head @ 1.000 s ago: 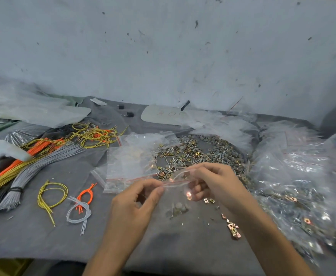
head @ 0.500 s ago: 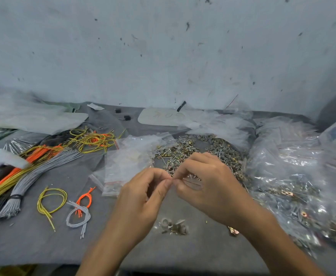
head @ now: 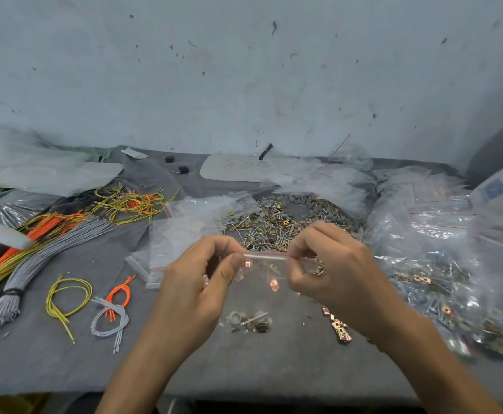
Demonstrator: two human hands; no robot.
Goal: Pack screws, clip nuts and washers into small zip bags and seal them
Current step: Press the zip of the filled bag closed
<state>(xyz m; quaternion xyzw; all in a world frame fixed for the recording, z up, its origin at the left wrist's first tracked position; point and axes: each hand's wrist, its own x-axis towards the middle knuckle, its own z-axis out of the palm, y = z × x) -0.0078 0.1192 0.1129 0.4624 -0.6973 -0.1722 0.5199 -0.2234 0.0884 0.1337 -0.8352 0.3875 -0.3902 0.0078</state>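
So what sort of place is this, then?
Probably a hardware-packing workbench: a heap of loose metal screws, clip nuts and washers, a pile of filled clear plastic bags, bundled grey wires.

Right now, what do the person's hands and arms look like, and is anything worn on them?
The left hand and right hand are bare, with no gloves. The left forearm and right forearm are bare too; no sleeves show down to the picture's bottom edge.

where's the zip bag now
Centre of the head view: the zip bag hangs between the left hand and right hand, which pinch its top, in front of the screw pile.
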